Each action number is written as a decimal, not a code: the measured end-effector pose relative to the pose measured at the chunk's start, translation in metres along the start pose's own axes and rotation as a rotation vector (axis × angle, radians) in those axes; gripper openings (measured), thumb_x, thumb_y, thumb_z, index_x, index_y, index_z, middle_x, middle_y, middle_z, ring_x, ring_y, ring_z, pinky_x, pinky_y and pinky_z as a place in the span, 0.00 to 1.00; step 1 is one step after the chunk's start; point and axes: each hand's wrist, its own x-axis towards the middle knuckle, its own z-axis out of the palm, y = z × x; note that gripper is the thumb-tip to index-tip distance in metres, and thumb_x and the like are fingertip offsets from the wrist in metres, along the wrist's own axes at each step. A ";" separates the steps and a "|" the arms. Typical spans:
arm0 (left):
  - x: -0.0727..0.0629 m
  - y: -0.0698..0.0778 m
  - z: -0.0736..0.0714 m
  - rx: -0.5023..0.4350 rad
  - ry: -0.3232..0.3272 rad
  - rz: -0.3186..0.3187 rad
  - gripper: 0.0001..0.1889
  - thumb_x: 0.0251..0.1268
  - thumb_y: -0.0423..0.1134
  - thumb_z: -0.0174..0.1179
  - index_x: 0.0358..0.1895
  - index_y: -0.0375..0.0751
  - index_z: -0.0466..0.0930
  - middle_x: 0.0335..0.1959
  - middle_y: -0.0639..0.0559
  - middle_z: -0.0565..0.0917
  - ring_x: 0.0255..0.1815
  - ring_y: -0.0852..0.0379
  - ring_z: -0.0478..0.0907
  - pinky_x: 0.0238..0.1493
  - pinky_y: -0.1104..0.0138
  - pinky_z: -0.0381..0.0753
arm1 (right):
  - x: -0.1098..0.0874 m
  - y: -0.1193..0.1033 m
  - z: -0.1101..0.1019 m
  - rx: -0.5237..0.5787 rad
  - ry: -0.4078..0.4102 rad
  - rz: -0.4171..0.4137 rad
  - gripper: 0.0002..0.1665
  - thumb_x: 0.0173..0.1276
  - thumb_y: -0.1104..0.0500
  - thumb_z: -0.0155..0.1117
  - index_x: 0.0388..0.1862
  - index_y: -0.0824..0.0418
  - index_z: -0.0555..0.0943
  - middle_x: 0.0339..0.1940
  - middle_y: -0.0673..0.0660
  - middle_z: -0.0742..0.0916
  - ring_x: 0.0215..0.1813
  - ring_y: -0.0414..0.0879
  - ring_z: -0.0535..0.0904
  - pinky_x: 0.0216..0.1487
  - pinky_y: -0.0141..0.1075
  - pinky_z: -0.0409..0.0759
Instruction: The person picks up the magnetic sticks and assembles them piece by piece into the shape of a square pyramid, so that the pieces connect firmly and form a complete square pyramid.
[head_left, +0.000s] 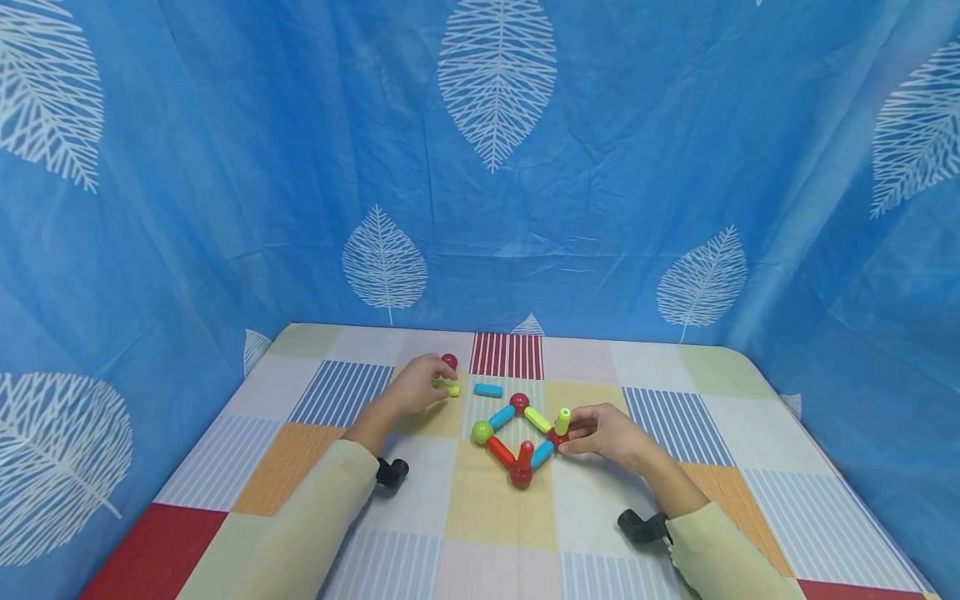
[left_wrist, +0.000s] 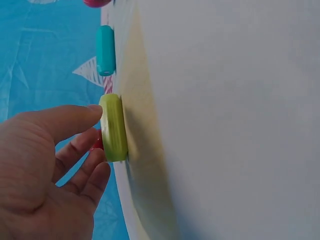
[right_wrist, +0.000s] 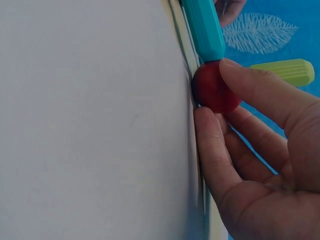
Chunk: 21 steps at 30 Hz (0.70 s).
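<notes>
- Left hand [head_left: 420, 387]: thumb against the yellow-green rod [left_wrist: 115, 131], other fingers curved and spaced apart; I cannot tell whether they pinch it.
- That rod lies at ten o'clock from the rod-and-ball ring [head_left: 500, 452].
- Right hand [head_left: 604, 435]: thumb and forefinger clamped on the red ball [right_wrist: 209, 90], at the ring's three o'clock, beneath an upright rod [head_left: 562, 422].
</notes>
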 end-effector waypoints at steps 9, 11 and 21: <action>0.008 0.001 0.005 0.049 -0.032 -0.001 0.14 0.62 0.29 0.70 0.51 0.39 0.88 0.48 0.47 0.84 0.53 0.49 0.80 0.65 0.56 0.80 | -0.001 0.001 -0.001 0.010 -0.004 0.001 0.24 0.58 0.63 0.80 0.53 0.68 0.85 0.42 0.56 0.90 0.44 0.45 0.84 0.45 0.31 0.84; 0.009 0.001 0.006 0.047 -0.042 -0.011 0.14 0.62 0.28 0.69 0.51 0.39 0.88 0.49 0.47 0.85 0.54 0.50 0.80 0.66 0.56 0.80 | 0.000 0.001 -0.001 0.018 -0.009 0.000 0.23 0.58 0.63 0.79 0.53 0.67 0.85 0.42 0.55 0.90 0.45 0.45 0.84 0.45 0.32 0.84; 0.012 -0.001 0.011 0.061 -0.062 -0.017 0.14 0.63 0.27 0.67 0.52 0.40 0.89 0.50 0.47 0.87 0.55 0.49 0.79 0.68 0.55 0.78 | 0.001 0.001 -0.001 0.020 -0.012 -0.001 0.23 0.59 0.62 0.79 0.53 0.67 0.85 0.42 0.55 0.90 0.45 0.44 0.84 0.47 0.33 0.85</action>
